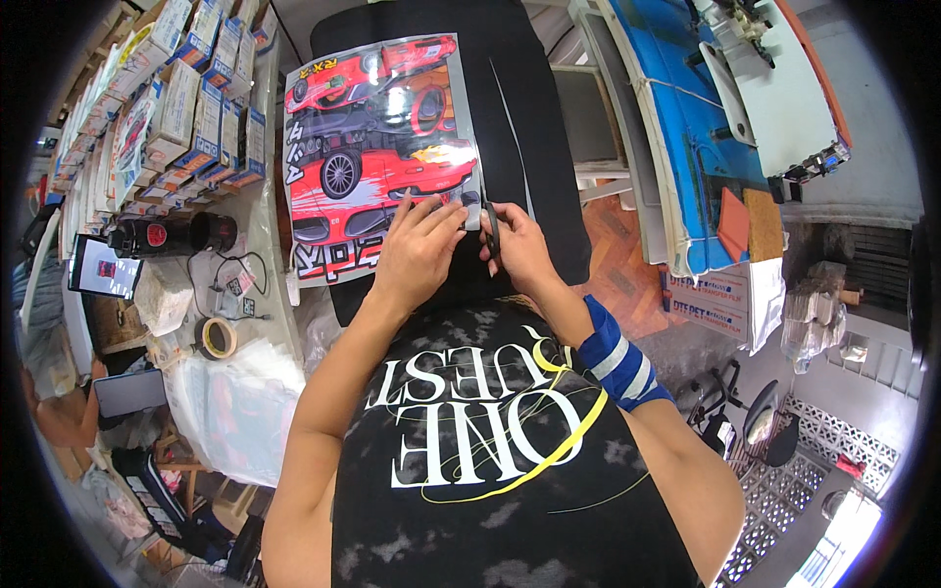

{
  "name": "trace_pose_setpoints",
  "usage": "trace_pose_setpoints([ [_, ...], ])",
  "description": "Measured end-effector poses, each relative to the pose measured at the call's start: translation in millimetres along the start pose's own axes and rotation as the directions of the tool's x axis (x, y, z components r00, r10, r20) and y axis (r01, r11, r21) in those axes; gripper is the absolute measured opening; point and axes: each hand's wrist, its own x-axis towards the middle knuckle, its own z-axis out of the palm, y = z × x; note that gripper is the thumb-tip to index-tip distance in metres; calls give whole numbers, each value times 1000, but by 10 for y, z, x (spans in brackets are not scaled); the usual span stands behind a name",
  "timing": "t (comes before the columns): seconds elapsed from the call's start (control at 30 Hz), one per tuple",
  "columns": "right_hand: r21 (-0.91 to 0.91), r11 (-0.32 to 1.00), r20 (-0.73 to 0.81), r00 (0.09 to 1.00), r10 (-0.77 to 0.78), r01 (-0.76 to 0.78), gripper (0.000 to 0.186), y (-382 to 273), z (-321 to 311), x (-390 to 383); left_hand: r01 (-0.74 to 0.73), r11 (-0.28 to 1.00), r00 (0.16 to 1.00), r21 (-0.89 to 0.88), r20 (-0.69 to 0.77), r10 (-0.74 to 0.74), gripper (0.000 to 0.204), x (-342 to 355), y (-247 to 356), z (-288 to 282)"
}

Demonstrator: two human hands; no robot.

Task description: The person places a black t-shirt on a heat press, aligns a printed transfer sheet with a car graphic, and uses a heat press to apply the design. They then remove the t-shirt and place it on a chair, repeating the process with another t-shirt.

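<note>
A glossy printed film sheet (387,122) with red car pictures lies over the left part of a black padded board (549,127). My left hand (417,250) grips the sheet near its lower right edge, fingers bent over it and the thumb mostly hidden. Close beside it, my right hand (518,245) holds black-handled scissors (493,233), their blades pointing away from me along the sheet's right edge. To the right of the sheet, a thin pale strip (515,122) lies lengthwise on the board.
On the left stand stacked boxes (196,118), a phone-like screen (106,268), a tape roll (216,338) and a cable (245,284) on a table. At right is a blue-topped machine (681,127), with a white and red carton (720,304) below.
</note>
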Motion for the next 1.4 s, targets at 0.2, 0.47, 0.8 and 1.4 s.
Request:
trace_pose_setpoints([
  [0.2, -37, 999, -19, 1000, -8, 7, 31, -25, 6, 33, 7, 1000, 999, -13, -32, -7, 32, -13, 44, -51],
  [0.47, -11, 999, -27, 999, -46, 45, 29, -273, 49, 441, -6, 998, 998, -68, -60, 2, 31, -8, 269, -315],
  [0.8, -109, 987, -81, 988, -129, 120, 27, -503, 142, 784, 8, 993, 997, -114, -72, -17, 33, -35, 514, -541],
  [1.4, -67, 996, -53, 997, -55, 51, 32, -810, 44, 1026, 4, 987, 1000, -158, -24, -8, 31, -97, 677, -717],
])
